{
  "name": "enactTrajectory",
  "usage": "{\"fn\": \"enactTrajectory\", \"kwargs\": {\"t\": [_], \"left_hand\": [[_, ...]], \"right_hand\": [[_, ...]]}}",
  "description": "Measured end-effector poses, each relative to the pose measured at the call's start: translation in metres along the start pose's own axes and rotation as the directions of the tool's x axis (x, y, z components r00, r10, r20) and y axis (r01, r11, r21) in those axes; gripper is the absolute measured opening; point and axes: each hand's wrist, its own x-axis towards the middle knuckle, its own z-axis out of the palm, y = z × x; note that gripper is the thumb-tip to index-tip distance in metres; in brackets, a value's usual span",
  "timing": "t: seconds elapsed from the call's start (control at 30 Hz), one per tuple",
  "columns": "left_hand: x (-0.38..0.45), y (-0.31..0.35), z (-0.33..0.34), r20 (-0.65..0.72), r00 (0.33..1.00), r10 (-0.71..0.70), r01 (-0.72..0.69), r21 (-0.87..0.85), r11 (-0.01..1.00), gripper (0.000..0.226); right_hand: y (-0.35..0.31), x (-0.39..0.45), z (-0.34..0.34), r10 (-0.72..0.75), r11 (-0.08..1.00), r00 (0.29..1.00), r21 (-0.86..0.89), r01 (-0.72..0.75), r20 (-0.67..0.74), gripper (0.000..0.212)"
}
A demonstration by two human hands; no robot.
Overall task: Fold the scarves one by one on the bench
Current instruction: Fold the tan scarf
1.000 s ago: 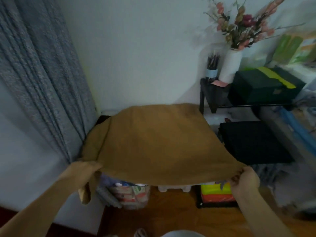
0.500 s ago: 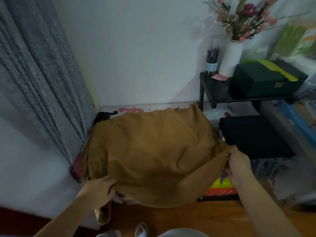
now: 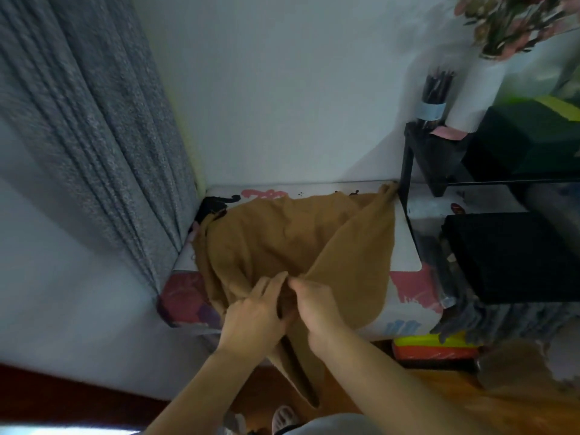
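Note:
A tan-brown scarf (image 3: 282,237) lies spread over a white bench (image 3: 405,246) with red, black and blue painted marks. Its near edge is gathered at the bench's front middle, and a tail hangs down over the front. My left hand (image 3: 254,312) and my right hand (image 3: 314,302) meet there, side by side, both pinching the gathered near corners of the scarf. A flap of the scarf slants from my right hand up to the bench's far right corner.
A grey curtain (image 3: 94,136) hangs at the left. A black shelf frame (image 3: 408,171) stands to the right, with a black folded cloth (image 3: 508,255), a dark green box (image 3: 533,136), a pencil holder (image 3: 434,98) and a vase of flowers (image 3: 499,42). Wooden floor lies below.
The scarf, held stretched wide in the air, came down onto the bench. My two hands moved inward from its far-apart corners and now meet at the front middle.

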Motion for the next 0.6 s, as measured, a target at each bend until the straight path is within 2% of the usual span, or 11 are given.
{"fn": "enactTrajectory", "kwargs": {"t": [0.07,0.13,0.2,0.27,0.37,0.47,0.6], "left_hand": [[0.003,-0.011,0.006,0.006,0.999,-0.041,0.04,0.041,0.998,0.053],[0.006,-0.024,0.011,0.006,0.999,-0.05,0.05,0.005,0.999,0.048],[0.012,-0.039,0.015,-0.011,0.999,-0.043,0.042,-0.097,0.994,0.034],[0.021,-0.051,0.019,-0.004,1.0,-0.03,0.028,-0.232,0.972,0.035],[0.029,-0.059,0.027,0.026,0.999,-0.038,0.046,-0.462,0.886,0.029],[0.029,-0.058,0.024,0.119,0.985,-0.122,0.169,-0.588,0.791,0.015],[0.038,-0.056,0.029,0.237,0.948,-0.213,0.317,-0.622,0.716,0.02]], "right_hand": [[0.001,0.008,0.016,0.035,0.999,0.999,0.016,-0.035,-0.012,0.017],[0.003,0.017,0.03,0.074,0.997,0.997,0.013,-0.073,-0.031,0.022],[0.001,0.027,0.037,0.104,0.995,0.995,0.01,-0.104,-0.002,0.026],[-0.004,0.04,0.031,0.104,0.995,0.993,0.003,-0.104,0.059,0.031],[-0.007,0.065,0.005,0.148,0.987,0.985,-0.08,-0.142,0.084,0.044],[-0.018,0.098,-0.026,0.128,0.976,0.991,-0.171,-0.132,-0.036,0.036],[-0.064,0.174,-0.073,-0.087,0.912,0.962,-0.409,-0.028,-0.259,0.02]]}}
